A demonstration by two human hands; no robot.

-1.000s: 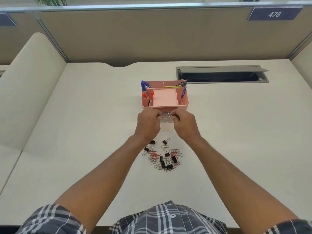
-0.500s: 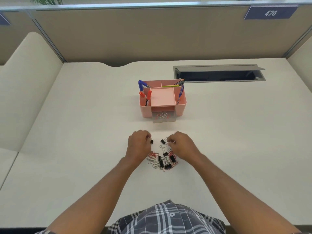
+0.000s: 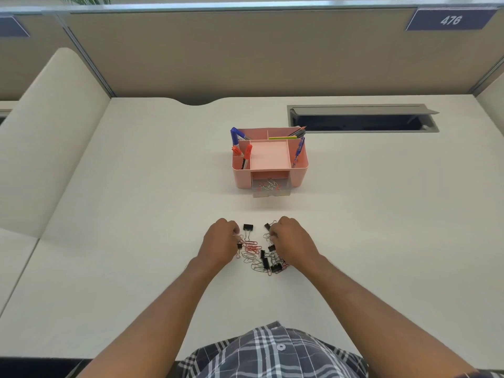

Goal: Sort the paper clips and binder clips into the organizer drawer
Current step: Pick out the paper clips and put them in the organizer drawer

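Note:
A pile of silver and red paper clips [image 3: 255, 259] mixed with black binder clips [image 3: 266, 261] lies on the desk in front of me. One binder clip [image 3: 248, 227] sits apart at the far edge of the pile. My left hand [image 3: 219, 245] rests on the pile's left side, fingers curled and pinched on paper clips. On the right side my right hand [image 3: 291, 242] is curled the same way, its fingertips on clips. Farther back stands the pink organizer [image 3: 298, 173]. Its clear drawer [image 3: 271, 195] is pulled out, with a few paper clips inside.
Pens and markers [image 3: 241, 148] stand in the organizer's side and back compartments. A grey cable hatch [image 3: 362, 118] is set open in the desk at the back right. Beige partition walls close off the back and the left side.
Both hands have come back from the drawer front to the clip pile and settled their fingers onto clips. The drawer stays pulled out with clips in it.

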